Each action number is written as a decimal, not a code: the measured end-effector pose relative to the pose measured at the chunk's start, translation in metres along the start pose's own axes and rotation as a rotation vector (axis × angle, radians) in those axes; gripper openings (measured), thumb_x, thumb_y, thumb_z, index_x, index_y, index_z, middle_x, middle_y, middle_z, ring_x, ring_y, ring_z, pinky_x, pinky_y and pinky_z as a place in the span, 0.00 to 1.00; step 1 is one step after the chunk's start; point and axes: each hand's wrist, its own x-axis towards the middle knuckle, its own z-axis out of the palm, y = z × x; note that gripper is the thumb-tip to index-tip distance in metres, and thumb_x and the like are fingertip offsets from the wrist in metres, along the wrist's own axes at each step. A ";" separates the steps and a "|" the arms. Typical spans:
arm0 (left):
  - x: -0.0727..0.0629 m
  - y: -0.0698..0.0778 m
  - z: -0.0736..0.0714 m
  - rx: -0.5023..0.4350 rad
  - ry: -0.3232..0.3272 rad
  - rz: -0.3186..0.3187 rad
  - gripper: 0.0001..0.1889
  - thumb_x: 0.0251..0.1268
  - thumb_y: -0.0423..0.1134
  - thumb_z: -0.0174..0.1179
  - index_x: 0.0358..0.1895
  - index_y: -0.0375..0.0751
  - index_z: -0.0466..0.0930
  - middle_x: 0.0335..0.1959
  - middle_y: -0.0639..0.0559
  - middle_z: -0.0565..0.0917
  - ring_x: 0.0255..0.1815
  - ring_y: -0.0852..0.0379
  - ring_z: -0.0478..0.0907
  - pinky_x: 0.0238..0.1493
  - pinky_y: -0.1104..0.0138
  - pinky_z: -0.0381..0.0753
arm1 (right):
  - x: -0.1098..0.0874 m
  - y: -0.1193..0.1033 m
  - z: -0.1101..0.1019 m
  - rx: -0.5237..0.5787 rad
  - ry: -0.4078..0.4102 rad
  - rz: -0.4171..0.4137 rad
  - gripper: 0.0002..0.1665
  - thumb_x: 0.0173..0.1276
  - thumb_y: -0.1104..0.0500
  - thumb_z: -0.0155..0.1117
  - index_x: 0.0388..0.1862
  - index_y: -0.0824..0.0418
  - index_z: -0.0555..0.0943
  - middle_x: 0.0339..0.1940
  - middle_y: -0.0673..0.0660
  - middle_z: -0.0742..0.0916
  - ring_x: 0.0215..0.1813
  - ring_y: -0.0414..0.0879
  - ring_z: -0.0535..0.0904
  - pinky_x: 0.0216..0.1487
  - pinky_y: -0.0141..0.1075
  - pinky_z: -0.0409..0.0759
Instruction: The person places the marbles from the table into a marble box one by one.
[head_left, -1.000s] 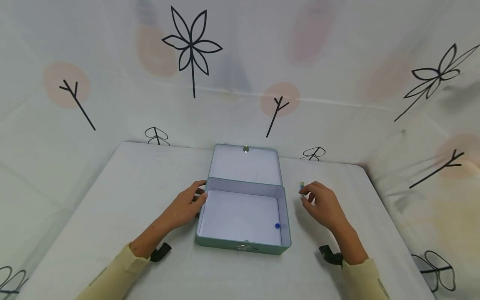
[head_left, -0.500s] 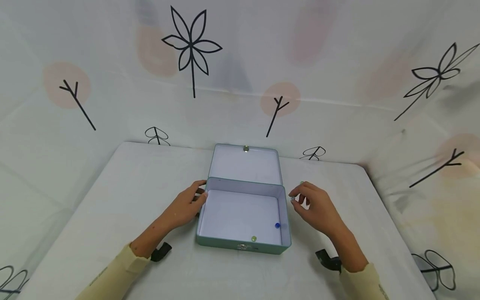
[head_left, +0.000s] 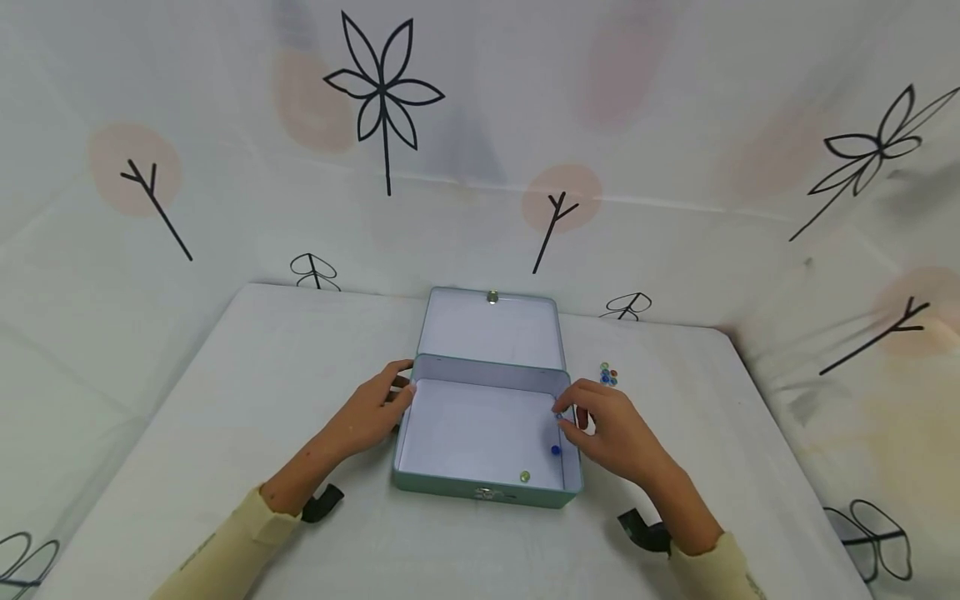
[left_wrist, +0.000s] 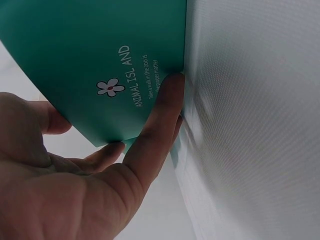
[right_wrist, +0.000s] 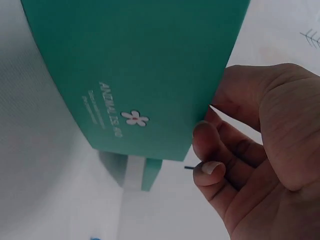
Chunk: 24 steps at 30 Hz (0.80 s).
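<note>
Works at a white cloth-covered worktop, with open room leftward. Braces an open green rectangular tin box with spread fingers of the left hand. Crosses its right rim with the right hand. Seems early: has a multicoloured glassy cluster left outside, only a yellow-green bead and blue bead inside, and pinches, apparently, a tiny pale bead.
</note>
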 end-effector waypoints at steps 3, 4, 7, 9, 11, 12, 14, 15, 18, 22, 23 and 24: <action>0.000 0.000 0.000 0.005 0.001 -0.003 0.31 0.88 0.50 0.46 0.85 0.42 0.55 0.73 0.35 0.75 0.71 0.38 0.77 0.63 0.48 0.84 | 0.000 -0.003 0.002 0.008 -0.028 0.007 0.15 0.62 0.70 0.78 0.42 0.54 0.88 0.39 0.42 0.86 0.32 0.39 0.75 0.30 0.29 0.76; 0.000 0.000 0.000 0.006 0.002 -0.004 0.31 0.89 0.50 0.46 0.85 0.42 0.55 0.73 0.35 0.75 0.71 0.38 0.78 0.63 0.48 0.84 | 0.000 -0.004 0.003 0.009 -0.034 0.006 0.15 0.62 0.70 0.79 0.42 0.55 0.88 0.39 0.42 0.86 0.31 0.39 0.75 0.29 0.29 0.76; -0.001 0.001 0.000 0.008 0.003 -0.006 0.31 0.89 0.50 0.46 0.85 0.42 0.55 0.72 0.36 0.75 0.71 0.38 0.78 0.62 0.49 0.84 | 0.000 -0.006 0.003 0.009 -0.043 -0.002 0.14 0.61 0.69 0.80 0.42 0.55 0.88 0.38 0.43 0.86 0.31 0.40 0.75 0.29 0.29 0.75; -0.001 0.001 0.000 0.006 0.003 -0.008 0.31 0.88 0.50 0.46 0.85 0.42 0.56 0.72 0.36 0.75 0.71 0.38 0.78 0.62 0.49 0.85 | -0.001 -0.006 0.003 0.007 -0.040 -0.015 0.15 0.60 0.69 0.81 0.42 0.55 0.87 0.38 0.44 0.86 0.31 0.40 0.75 0.29 0.29 0.75; 0.000 0.001 0.001 0.005 0.001 -0.010 0.31 0.88 0.50 0.46 0.85 0.43 0.56 0.73 0.36 0.75 0.71 0.39 0.78 0.61 0.49 0.85 | -0.001 -0.005 0.002 0.002 -0.030 -0.031 0.15 0.60 0.69 0.81 0.42 0.53 0.87 0.39 0.44 0.86 0.31 0.40 0.75 0.29 0.29 0.76; 0.000 0.001 0.001 0.004 0.002 -0.011 0.31 0.88 0.50 0.46 0.85 0.43 0.56 0.73 0.36 0.75 0.71 0.39 0.78 0.61 0.50 0.85 | 0.000 -0.003 0.001 -0.002 -0.022 -0.039 0.16 0.61 0.68 0.81 0.42 0.52 0.87 0.39 0.44 0.86 0.31 0.39 0.75 0.30 0.29 0.76; 0.000 0.001 0.001 0.000 0.000 -0.013 0.31 0.88 0.51 0.46 0.85 0.43 0.56 0.73 0.36 0.75 0.71 0.39 0.78 0.61 0.50 0.85 | 0.000 -0.001 0.000 -0.004 -0.002 -0.056 0.17 0.61 0.68 0.80 0.42 0.51 0.86 0.40 0.43 0.85 0.32 0.38 0.76 0.30 0.29 0.77; 0.000 0.001 0.000 0.000 0.000 -0.013 0.31 0.88 0.51 0.46 0.85 0.43 0.56 0.73 0.36 0.75 0.71 0.39 0.78 0.61 0.50 0.85 | 0.000 0.001 -0.001 -0.006 0.009 -0.063 0.18 0.61 0.69 0.80 0.42 0.50 0.86 0.41 0.43 0.85 0.32 0.38 0.76 0.30 0.30 0.78; 0.000 0.000 0.000 -0.005 -0.001 -0.014 0.31 0.88 0.51 0.46 0.85 0.43 0.56 0.73 0.36 0.75 0.71 0.39 0.78 0.60 0.50 0.86 | 0.000 0.007 -0.003 -0.005 0.047 -0.078 0.19 0.61 0.71 0.79 0.43 0.50 0.86 0.41 0.44 0.86 0.33 0.38 0.77 0.30 0.32 0.79; 0.000 0.001 0.000 -0.007 -0.003 -0.015 0.31 0.88 0.50 0.46 0.85 0.43 0.56 0.73 0.36 0.75 0.71 0.38 0.77 0.61 0.50 0.85 | 0.000 0.015 -0.007 -0.006 0.083 -0.071 0.19 0.60 0.73 0.78 0.43 0.53 0.87 0.41 0.48 0.87 0.34 0.41 0.79 0.32 0.35 0.82; 0.000 0.001 0.000 -0.006 -0.005 -0.016 0.31 0.88 0.50 0.46 0.85 0.43 0.56 0.73 0.36 0.75 0.71 0.38 0.77 0.61 0.49 0.85 | 0.000 0.017 -0.008 -0.009 0.090 -0.062 0.18 0.60 0.73 0.78 0.43 0.55 0.87 0.41 0.48 0.87 0.34 0.41 0.79 0.33 0.35 0.82; 0.000 0.001 0.000 -0.008 -0.006 -0.015 0.31 0.88 0.50 0.46 0.85 0.43 0.55 0.73 0.35 0.75 0.71 0.38 0.77 0.62 0.49 0.85 | 0.000 0.020 -0.008 -0.014 0.099 -0.052 0.18 0.60 0.73 0.78 0.44 0.55 0.87 0.41 0.48 0.87 0.34 0.41 0.80 0.33 0.36 0.83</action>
